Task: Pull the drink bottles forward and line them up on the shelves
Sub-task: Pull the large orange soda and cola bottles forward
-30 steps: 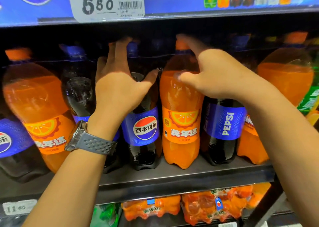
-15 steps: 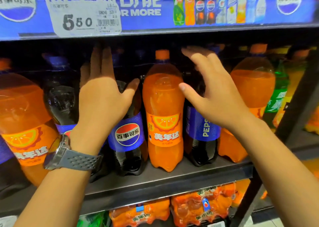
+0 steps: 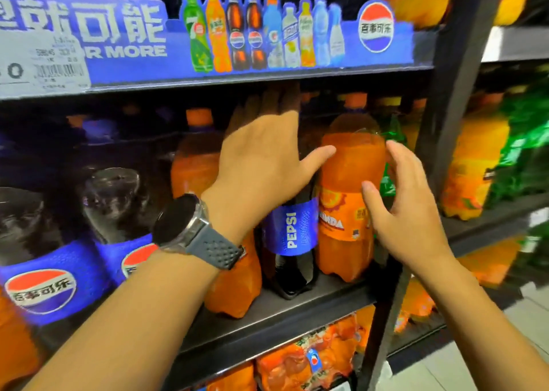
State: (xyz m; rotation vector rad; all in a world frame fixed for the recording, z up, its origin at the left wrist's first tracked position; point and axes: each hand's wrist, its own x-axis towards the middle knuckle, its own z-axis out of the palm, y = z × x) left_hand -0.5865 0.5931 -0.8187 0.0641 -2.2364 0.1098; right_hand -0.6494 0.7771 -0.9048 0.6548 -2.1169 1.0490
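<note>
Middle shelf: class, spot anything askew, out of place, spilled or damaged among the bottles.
No spill or damage shows. The front row mixes kinds: an orange bottle stands between a cola and the Pepsi bottle. Labels disagree too: that cola shows its round logo, the Pepsi bottle its side lettering.

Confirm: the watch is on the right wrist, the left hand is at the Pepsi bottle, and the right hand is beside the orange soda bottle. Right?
No. The head view shows the watch on the left wrist. Otherwise right: the left hand is at the Pepsi bottle, and the right hand is beside the orange soda bottle.
</note>
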